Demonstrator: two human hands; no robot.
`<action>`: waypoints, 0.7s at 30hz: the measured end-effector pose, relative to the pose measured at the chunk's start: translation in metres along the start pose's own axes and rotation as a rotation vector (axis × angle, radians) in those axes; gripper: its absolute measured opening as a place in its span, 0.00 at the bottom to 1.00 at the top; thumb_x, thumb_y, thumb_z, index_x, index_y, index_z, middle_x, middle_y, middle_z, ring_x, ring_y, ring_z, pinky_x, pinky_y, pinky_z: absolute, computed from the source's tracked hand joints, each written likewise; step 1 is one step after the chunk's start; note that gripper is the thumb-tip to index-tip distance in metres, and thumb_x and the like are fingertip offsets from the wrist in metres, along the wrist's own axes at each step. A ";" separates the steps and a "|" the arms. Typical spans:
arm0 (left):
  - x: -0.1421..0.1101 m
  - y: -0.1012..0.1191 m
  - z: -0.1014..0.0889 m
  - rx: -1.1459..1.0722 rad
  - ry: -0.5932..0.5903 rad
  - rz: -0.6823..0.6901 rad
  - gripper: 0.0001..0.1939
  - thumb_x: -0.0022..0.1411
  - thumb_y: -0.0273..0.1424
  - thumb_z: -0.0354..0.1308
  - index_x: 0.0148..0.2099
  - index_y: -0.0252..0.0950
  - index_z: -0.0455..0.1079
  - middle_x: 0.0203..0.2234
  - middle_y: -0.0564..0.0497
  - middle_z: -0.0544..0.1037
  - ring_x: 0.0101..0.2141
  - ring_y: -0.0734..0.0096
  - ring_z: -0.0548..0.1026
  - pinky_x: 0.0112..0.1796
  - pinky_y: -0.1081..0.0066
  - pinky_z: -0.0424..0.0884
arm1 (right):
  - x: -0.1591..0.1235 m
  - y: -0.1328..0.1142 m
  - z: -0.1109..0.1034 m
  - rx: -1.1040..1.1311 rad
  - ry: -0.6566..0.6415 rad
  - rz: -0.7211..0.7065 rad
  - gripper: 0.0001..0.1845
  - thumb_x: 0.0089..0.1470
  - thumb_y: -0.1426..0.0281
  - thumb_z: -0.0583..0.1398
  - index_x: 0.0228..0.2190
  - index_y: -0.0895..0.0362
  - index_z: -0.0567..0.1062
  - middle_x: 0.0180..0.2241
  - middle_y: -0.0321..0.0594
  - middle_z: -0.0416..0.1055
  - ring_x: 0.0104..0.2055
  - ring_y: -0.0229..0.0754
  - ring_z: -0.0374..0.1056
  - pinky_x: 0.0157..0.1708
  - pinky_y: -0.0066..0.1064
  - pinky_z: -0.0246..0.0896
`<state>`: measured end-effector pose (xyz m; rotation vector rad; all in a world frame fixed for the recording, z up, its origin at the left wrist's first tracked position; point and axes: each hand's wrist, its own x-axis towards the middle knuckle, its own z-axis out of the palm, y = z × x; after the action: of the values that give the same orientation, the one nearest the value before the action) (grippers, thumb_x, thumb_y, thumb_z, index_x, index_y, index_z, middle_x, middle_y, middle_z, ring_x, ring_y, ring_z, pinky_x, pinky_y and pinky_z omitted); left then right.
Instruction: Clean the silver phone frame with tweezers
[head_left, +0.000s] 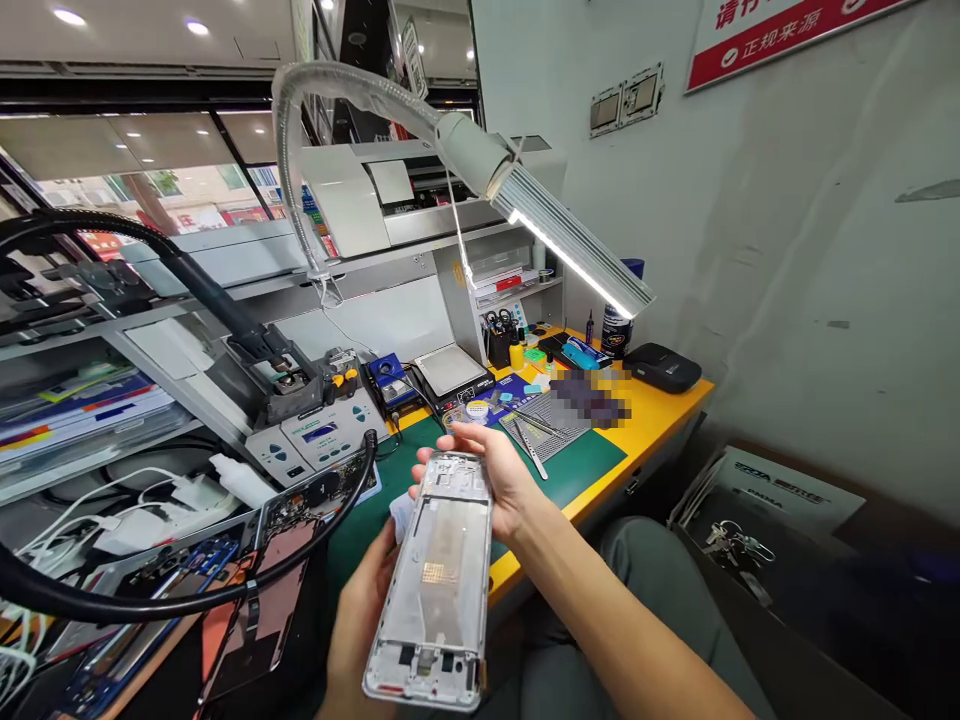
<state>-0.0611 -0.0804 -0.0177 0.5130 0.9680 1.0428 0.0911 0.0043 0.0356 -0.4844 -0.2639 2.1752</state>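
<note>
A bare silver phone frame (442,590), with a coppery grid patch in its middle, is tilted in front of me, its inner side facing up. My right hand (504,478) wraps round its upper end, and fingertips show past the far left edge. Along the frame's left side is my left hand (367,600), its fingers mostly hidden behind the frame. A crumpled white wipe (401,515) pokes out between that hand and the frame.
A green mat (592,460) holds tweezers (531,448). Behind stand a heating plate (450,370) and a grey control station (319,440). A black hose (225,600) curves across the left, over phone parts. A lit lamp (570,245) hangs above. An open box (772,500) stands right.
</note>
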 end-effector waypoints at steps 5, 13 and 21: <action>-0.008 0.029 0.012 -0.046 0.019 -0.185 0.26 0.71 0.49 0.51 0.56 0.34 0.75 0.34 0.36 0.85 0.32 0.45 0.85 0.33 0.51 0.81 | 0.018 0.010 0.017 -0.326 -0.004 0.063 0.17 0.69 0.58 0.62 0.50 0.59 0.75 0.45 0.42 0.77 0.40 0.42 0.76 0.39 0.37 0.76; 0.007 0.047 0.024 0.004 -0.141 -0.195 0.39 0.72 0.54 0.45 0.54 0.20 0.76 0.32 0.33 0.81 0.27 0.55 0.81 0.28 0.64 0.77 | 0.025 -0.039 0.009 -0.848 0.166 -0.297 0.18 0.68 0.58 0.62 0.51 0.58 0.76 0.49 0.43 0.77 0.45 0.44 0.77 0.44 0.42 0.77; 0.058 0.085 0.042 -0.108 -0.185 0.116 0.32 0.74 0.49 0.45 0.60 0.26 0.73 0.44 0.35 0.84 0.34 0.54 0.83 0.36 0.54 0.82 | -0.009 -0.133 -0.072 -1.484 0.561 -0.447 0.20 0.66 0.60 0.65 0.54 0.58 0.75 0.55 0.43 0.74 0.52 0.52 0.75 0.50 0.47 0.76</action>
<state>-0.0566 0.0130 0.0436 0.5711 0.7213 1.1235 0.2225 0.0779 0.0198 -1.5825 -1.4894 0.9977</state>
